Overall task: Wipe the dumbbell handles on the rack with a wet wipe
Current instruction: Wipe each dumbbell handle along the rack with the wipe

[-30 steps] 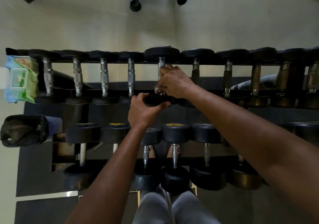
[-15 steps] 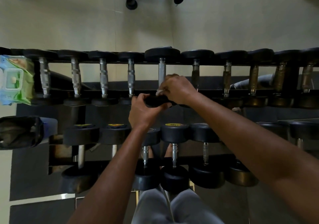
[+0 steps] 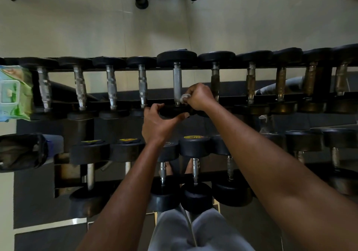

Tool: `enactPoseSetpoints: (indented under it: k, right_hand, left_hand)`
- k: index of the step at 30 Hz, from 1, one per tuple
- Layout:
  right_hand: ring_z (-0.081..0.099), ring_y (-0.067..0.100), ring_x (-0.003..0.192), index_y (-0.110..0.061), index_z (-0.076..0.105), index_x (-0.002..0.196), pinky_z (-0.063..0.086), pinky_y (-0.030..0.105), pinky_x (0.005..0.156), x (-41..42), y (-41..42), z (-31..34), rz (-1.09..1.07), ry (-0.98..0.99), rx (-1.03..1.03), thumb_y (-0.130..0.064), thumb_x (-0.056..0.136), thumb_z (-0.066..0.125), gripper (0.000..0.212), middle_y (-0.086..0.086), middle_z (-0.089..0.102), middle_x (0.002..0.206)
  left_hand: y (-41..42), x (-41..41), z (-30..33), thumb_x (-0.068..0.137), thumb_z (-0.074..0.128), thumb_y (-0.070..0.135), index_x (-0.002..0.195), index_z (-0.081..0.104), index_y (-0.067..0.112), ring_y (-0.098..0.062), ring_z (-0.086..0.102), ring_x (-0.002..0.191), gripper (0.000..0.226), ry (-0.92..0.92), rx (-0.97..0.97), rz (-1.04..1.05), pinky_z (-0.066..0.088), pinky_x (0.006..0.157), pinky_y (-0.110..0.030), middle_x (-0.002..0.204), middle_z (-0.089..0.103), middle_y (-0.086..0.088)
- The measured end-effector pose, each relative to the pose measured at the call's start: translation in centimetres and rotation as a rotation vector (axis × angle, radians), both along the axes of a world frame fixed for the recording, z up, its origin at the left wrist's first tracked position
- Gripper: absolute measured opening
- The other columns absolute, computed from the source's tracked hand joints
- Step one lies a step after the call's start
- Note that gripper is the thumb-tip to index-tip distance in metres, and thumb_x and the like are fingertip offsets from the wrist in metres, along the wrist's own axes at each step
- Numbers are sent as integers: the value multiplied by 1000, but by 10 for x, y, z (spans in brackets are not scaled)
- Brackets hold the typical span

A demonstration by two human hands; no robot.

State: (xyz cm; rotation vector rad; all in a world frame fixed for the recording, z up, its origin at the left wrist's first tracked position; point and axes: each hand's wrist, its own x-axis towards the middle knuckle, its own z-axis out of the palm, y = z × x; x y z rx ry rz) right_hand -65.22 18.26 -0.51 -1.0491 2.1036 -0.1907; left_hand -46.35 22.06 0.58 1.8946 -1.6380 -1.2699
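- The dumbbell handle being worked on is seen on the upper tier of the rack, fifth from the left; its long axis runs away from the person, from the near head up to the far head.
- A bunched white wet wipe is pinched in the curled fingers of the right hand, at the near end of that handle, just beside the collar where it meets the near head.
- From this grip, almost the whole knurled length of the handle lies farther away, towards the far head; any further stroke is judged to have to run along that axis, away from the body.
- The near head of the same dumbbell is cupped by the left hand, thumb and fingers curved wide round its edge; it appears to be steadied so that the bar does not roll.
- The right hand is the nearer one to the bare handle and is the only one carrying the wipe; the left is set lower, on the rubber.
- The neighbouring handle to the right lies parallel and just beside the right hand's knuckles; it is judged the likeliest next one.
- A pack of wipes rests at the far left end of the rack, well apart from both hands.
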Motion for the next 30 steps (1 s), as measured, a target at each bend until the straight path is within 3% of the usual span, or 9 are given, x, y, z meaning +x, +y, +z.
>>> enactPoseSetpoints:
  k: [5,9,13,17,23,30]
  right_hand:
    - [67,11,85,-16,77,96,47,22,62,-1,-2,-10,-34,-56,27,-20,98,76,5,1,73,93]
    - [68,11,87,-15,77,95,52,25,70,-4,3,-3,-86,-128,0,-23,99,75,10,1,75,94]
    - [68,7,86,-17,78,91,46,20,67,-5,17,5,-97,-195,-96,-23,97,77,8,-6,74,89]
    - [68,8,96,-26,74,101,54,26,79,1,20,5,-70,-233,-217,-27,95,79,8,-8,73,100]
    - [70,8,96,-26,75,105,60,33,87,4,20,4,-28,-248,-373,-29,93,81,14,-10,73,100]
    - [64,11,101,-33,74,114,50,29,83,1,23,6,111,-86,-208,-44,92,79,25,-9,70,112]
  left_hand:
    - [1,1,-1,59,89,78,127,62,32,-8,59,110,87,4,-5,1,45,71,-20,126,55,9]
    - [1,1,-1,60,89,78,128,62,31,-9,59,112,86,9,-2,-6,44,72,-19,127,56,9]
    - [0,2,-3,61,89,76,127,62,31,-9,59,112,85,10,-2,-2,44,73,-19,128,56,9]
    - [0,1,-3,60,89,77,126,63,31,-8,59,110,85,7,2,2,43,71,-18,127,57,9]
    - [-1,2,-5,60,89,77,125,63,31,-8,60,110,83,9,-7,-3,43,70,-18,127,57,8]
    - [0,1,-6,60,88,78,127,62,31,-9,60,112,86,12,-15,-1,44,71,-17,128,57,7]
